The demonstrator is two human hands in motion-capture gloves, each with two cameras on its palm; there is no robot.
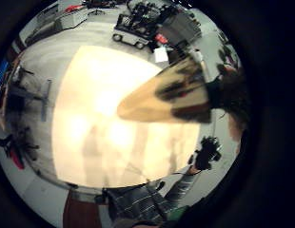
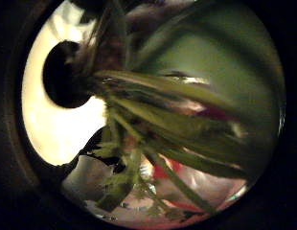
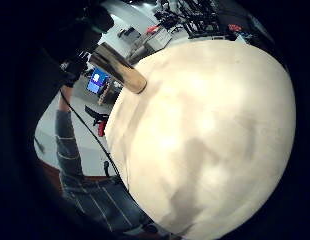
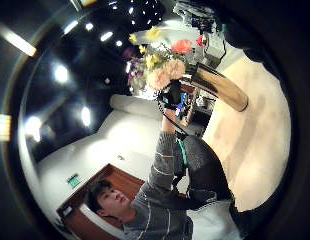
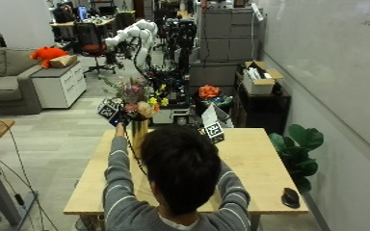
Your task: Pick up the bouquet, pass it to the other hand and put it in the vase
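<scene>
Your left hand (image 5: 119, 120) grips the bouquet (image 5: 136, 98), stems lowered into the gold vase (image 5: 138, 132) near the table's (image 5: 256, 163) far left corner (release remains). Your right hand is hidden behind your head; I cannot tell its fingers.

A light wooden surface (image 5: 256, 159) with a rectangular top stands on a grey floor (image 5: 50, 144). A tall golden-brown vase (image 5: 139, 131) stands upright on it near its far left part, partly hidden behind the person's head. A small dark object (image 5: 290, 197), too small to identify, lies near the surface's near right corner, well apart from the vase.
</scene>
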